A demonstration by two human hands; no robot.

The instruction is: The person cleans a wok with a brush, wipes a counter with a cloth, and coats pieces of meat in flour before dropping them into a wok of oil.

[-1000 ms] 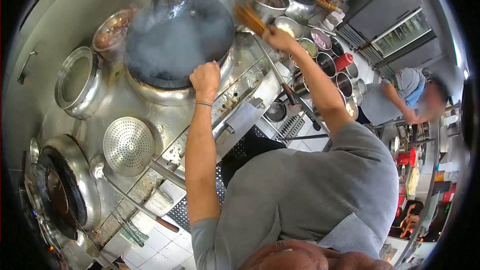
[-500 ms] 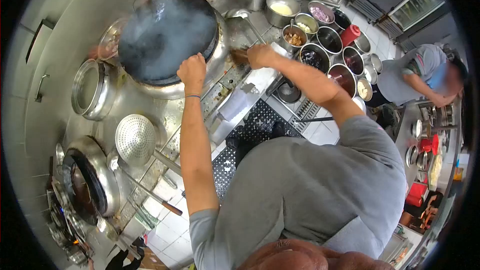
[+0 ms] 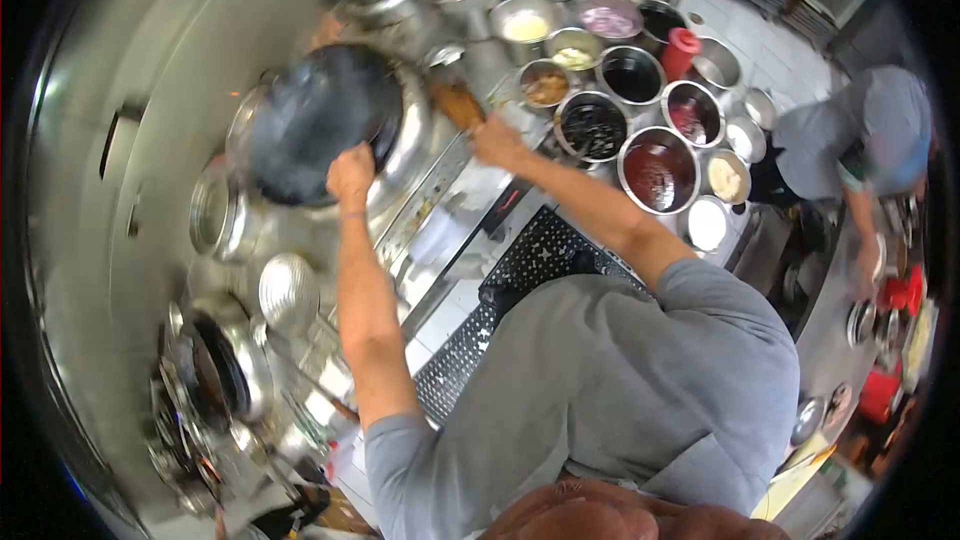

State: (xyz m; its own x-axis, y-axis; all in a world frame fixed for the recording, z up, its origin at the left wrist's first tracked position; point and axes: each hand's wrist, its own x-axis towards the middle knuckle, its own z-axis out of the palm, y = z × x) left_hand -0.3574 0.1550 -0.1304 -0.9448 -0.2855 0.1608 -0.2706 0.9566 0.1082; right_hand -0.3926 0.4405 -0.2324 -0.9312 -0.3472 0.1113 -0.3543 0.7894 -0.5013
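Right hand (image 3: 498,143) has drawn the brush (image 3: 457,103) back from the steel pot (image 3: 470,0), fingers closed around it; left hand (image 3: 350,172) has fingers folded at the rim of the wok (image 3: 318,125), over the burner ring (image 3: 416,130).

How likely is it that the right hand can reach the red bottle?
Probably yes: only open pots stand between the right hand and bottle, though its brush would likely need setting down first.
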